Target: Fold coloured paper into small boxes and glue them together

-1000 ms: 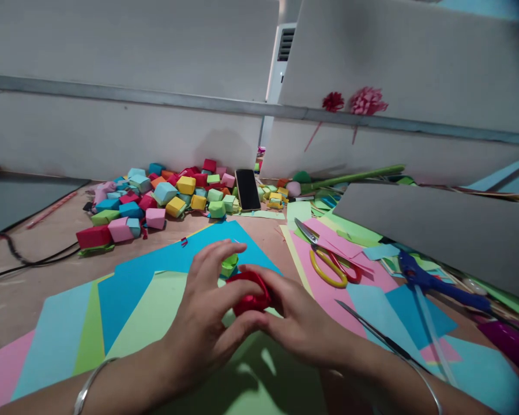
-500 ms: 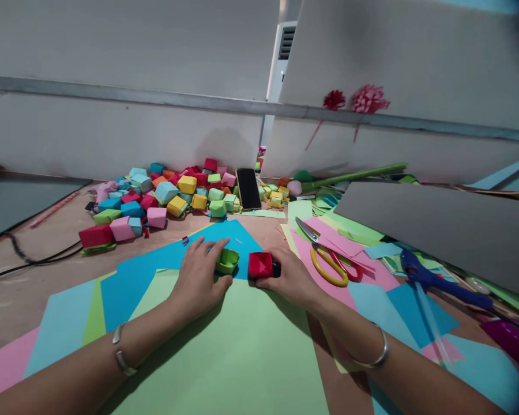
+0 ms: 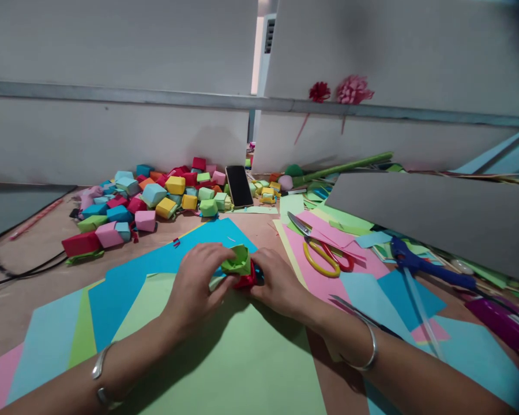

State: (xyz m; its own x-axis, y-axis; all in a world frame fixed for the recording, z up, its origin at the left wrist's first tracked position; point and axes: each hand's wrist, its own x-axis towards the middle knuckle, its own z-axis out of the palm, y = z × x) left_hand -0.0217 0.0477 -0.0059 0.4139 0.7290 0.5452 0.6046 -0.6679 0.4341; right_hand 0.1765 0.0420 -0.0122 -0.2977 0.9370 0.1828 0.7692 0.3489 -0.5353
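Note:
A green folded paper box [image 3: 239, 260] is pinched between the thumb and fingers of my left hand [image 3: 202, 275]. Right against it, partly beneath, a red folded paper box [image 3: 245, 278] is gripped by my right hand [image 3: 277, 280]. The two boxes touch, but the green one and my fingers hide much of the red one. Both hands are over a large light green paper sheet [image 3: 237, 346], with a blue sheet [image 3: 207, 235] just behind.
Several coloured paper boxes [image 3: 153, 195] lie heaped at the back left, beside a phone [image 3: 239, 186]. Scissors [image 3: 318, 253] rest on pink paper to the right. Farther right are a blue glue gun [image 3: 436, 274] and a grey board [image 3: 436, 213]. A white partition [image 3: 112, 138] rises behind.
My left hand has brought the green box right to the red one, which were apart before. The red box is now partly covered. The whole view has shifted slightly.

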